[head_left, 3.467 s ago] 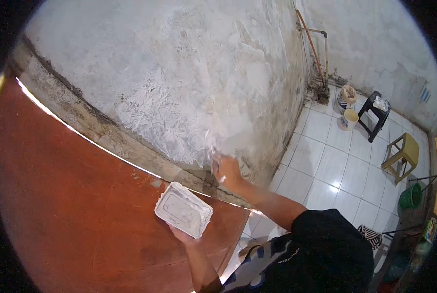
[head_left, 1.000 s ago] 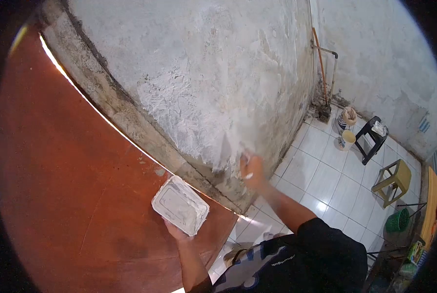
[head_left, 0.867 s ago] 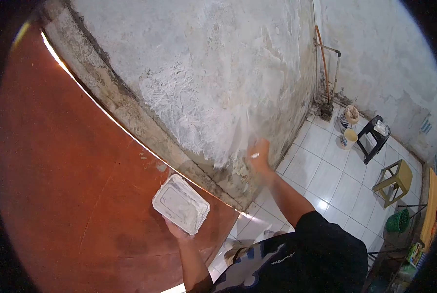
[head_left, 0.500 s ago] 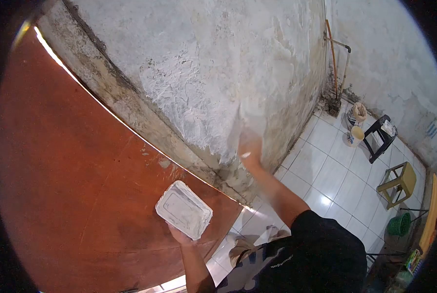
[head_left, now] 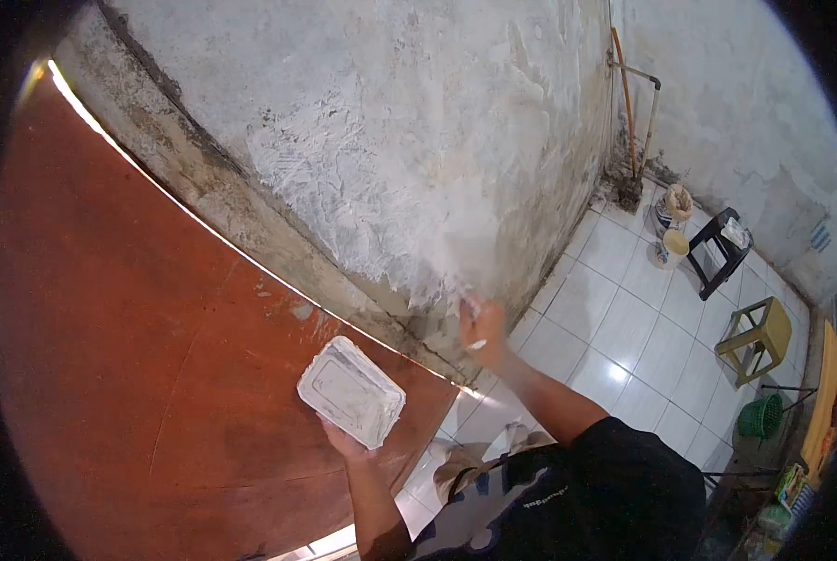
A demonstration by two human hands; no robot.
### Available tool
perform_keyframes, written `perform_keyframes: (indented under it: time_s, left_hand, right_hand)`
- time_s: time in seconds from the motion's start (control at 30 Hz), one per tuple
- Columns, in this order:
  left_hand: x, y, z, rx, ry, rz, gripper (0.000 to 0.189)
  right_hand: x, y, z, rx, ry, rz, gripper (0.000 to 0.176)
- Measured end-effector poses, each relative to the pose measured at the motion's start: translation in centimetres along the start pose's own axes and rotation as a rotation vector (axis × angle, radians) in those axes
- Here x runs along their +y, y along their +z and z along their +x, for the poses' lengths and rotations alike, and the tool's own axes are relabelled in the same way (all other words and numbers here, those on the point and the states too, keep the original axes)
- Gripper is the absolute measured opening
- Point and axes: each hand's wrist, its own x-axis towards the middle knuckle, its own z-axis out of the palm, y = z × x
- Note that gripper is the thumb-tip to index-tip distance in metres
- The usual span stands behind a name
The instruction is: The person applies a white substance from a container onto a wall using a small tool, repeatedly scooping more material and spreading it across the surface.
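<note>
My left hand [head_left: 346,442] grips the lower edge of a shallow, white rectangular plastic tub [head_left: 353,391] from below. White paste coats the tub's inside and rim. My right hand [head_left: 483,329] is closed round the handle of a putty knife [head_left: 468,297], whose blade is smeared by motion against the lower wall. Rough white putty [head_left: 330,178] covers a patch of the grey wall [head_left: 418,84], to the left of and above the right hand. A white smear of paste shows on the right hand.
A reddish-brown board [head_left: 129,309] fills the left side, beside a rough concrete ledge [head_left: 203,178]. On the tiled floor [head_left: 615,318] at right stand buckets [head_left: 673,245], a black stool [head_left: 721,252], an olive stool [head_left: 760,337] and a green basket [head_left: 760,416]. Pipes [head_left: 638,75] run up the corner.
My right hand has moved down along the wall with the putty knife, towards my body. The left hand still holds the tub in nearly the same place. The view has shifted slightly.
</note>
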Motion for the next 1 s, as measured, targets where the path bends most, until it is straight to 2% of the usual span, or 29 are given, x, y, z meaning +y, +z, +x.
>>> perform_keyframes:
  time_s: [0.07,0.1,0.17,0.2,0.23,0.27,0.4,0.47,0.5,0.53,0.6,0.67,0.73,0.8,0.83,0.9,0.97,1.0]
  left_hand:
    - [0.0,-0.1,-0.3,-0.032,-0.004,-0.003,0.057]
    - [-0.1,-1.5,-0.5,-0.074,-0.006,0.022,0.056]
    - [-0.4,-1.5,-0.5,-0.104,-0.006,0.053,0.055]
    - [-0.4,0.4,-0.8,-0.005,0.041,0.150,0.058]
    - [-0.5,1.0,-0.7,0.097,0.083,0.249,0.061]
    - [-0.6,0.6,-1.0,0.117,0.077,0.261,0.061]
    - [-0.5,-2.8,-2.3,0.204,-0.033,0.244,0.062]
    - [-0.6,-4.1,-3.3,0.210,-0.054,0.265,0.062]
    - [-0.7,-4.4,-3.4,0.152,-0.070,0.167,0.059]
    - [-0.7,-4.8,-3.6,0.092,-0.087,0.068,0.056]
    - [-1.1,-6.4,-3.7,0.057,-0.114,0.046,0.057]
    - [-1.3,-7.2,-3.6,0.011,-0.147,0.023,0.057]
    - [-1.7,-7.5,-3.0,0.111,-0.152,0.085,0.063]
    - [-1.9,-8.5,-2.2,0.122,-0.158,0.061,0.063]
    - [-2.0,-9.3,-2.5,0.159,-0.161,0.048,0.063]
    - [-2.4,-11.1,-2.8,0.147,-0.158,-0.072,0.063]
    - [-4.0,-10.4,-1.4,0.110,-0.153,-0.185,0.063]
    - [-3.8,-10.0,-1.3,0.155,-0.143,-0.143,0.062]
  right_hand:
    - [-0.4,-0.8,1.0,0.121,0.327,0.132,0.017]
    - [0.5,0.8,0.4,0.113,0.335,0.134,0.017]
    - [3.2,6.0,-1.9,0.087,0.013,0.039,0.022]
    - [3.2,7.9,-2.7,0.071,0.022,0.046,0.022]
    - [2.8,10.0,-3.6,-0.002,-0.060,0.015,0.026]
    - [2.7,11.4,-4.8,-0.074,-0.144,-0.012,0.030]
    - [4.5,13.9,-10.0,-0.142,-0.214,-0.067,0.036]
    - [5.5,12.1,-12.3,-0.323,-0.094,-0.015,0.038]
    - [7.0,12.7,-13.3,-0.235,-0.085,0.010,0.038]
    - [6.0,11.6,-12.7,-0.241,-0.084,0.008,0.038]
    - [3.9,8.8,-9.6,-0.011,0.038,0.104,0.037]
    - [1.1,7.0,-5.7,0.155,-0.083,0.062,0.034]
    - [-2.8,6.1,-1.4,0.273,-0.099,0.148,0.033]
    - [-4.6,7.8,0.9,0.364,-0.182,0.015,0.032]
    - [-5.0,9.3,0.7,0.348,-0.200,0.001,0.032]
    - [-3.8,12.5,0.2,-0.001,-0.122,-0.135,0.036]
    - [-1.0,12.1,0.5,0.022,-0.214,-0.124,0.032]
    - [-0.9,11.5,0.4,0.047,-0.278,-0.089,0.028]
